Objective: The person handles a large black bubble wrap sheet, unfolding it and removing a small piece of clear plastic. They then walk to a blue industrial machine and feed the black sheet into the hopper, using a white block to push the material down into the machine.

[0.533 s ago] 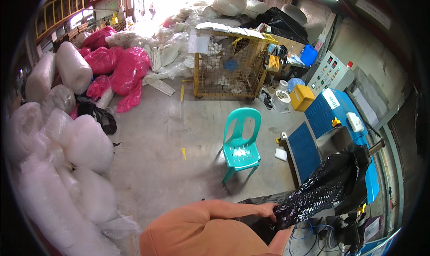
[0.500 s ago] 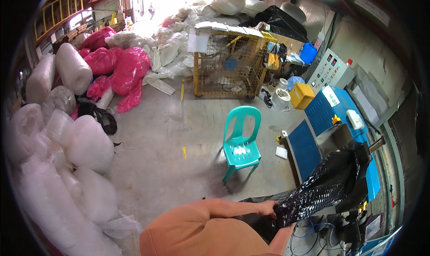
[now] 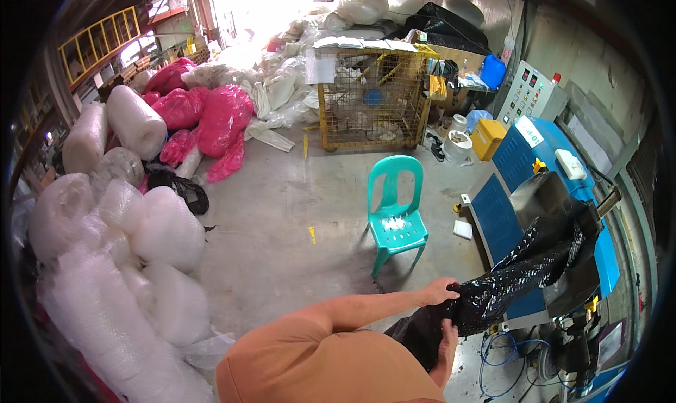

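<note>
A long, glossy black plastic sheet [image 3: 521, 265], bunched together, stretches from the blue machine [image 3: 501, 223] on the right down to my hands. My left hand [image 3: 441, 291] grips its upper edge, arm reaching across from the left. Just below, my right hand [image 3: 448, 335] holds the lower side of the same bundle, some of its fingers hidden behind the plastic. Between my hands and my body, the slack end of the sheet hangs down in dark folds. At the machine, the far end lies over a metal chute [image 3: 539, 202].
A green plastic chair [image 3: 398, 227] stands ahead. White bubble wrap rolls [image 3: 169, 227] and pink bags [image 3: 225, 121] pile up at left. Farther back are a yellow wire cage [image 3: 373, 100] and a yellow crate [image 3: 487, 139]. Blue hoses [image 3: 493, 357] coil at lower right.
The black sheet's gripped part has risen, and both hands now show on it; before, the right hand was mostly hidden. The view has shifted slightly, moving the surroundings rightward.
</note>
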A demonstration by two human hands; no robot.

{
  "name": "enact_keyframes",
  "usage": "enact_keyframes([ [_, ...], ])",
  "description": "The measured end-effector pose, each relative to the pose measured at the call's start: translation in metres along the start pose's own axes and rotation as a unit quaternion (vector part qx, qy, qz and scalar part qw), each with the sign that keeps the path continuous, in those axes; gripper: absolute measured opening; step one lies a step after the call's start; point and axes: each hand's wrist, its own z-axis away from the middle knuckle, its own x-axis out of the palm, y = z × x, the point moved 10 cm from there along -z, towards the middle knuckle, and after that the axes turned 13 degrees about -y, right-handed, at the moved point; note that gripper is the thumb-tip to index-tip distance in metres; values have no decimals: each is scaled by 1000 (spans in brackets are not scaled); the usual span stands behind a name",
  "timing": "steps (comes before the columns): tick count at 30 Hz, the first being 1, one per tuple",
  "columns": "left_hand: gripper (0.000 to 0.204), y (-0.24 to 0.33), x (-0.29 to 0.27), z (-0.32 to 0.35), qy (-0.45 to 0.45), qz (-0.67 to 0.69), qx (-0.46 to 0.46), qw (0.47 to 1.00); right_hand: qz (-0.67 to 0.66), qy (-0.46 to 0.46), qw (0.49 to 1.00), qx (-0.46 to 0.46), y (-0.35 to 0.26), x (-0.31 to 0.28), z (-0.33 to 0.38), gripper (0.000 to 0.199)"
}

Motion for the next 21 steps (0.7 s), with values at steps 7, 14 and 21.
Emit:
enact_keyframes([
  [7,66,-7,57,54,-173,74,-151,970,-198,17,977,-80,-24,0,23,43],
  [14,67,9,129,116,-333,154,-26,930,-266,45,951,-152,-51,-48,36,37],
  [21,33,-35,95,71,-153,-52,-97,982,-157,29,977,-143,-70,-33,38,56],
])
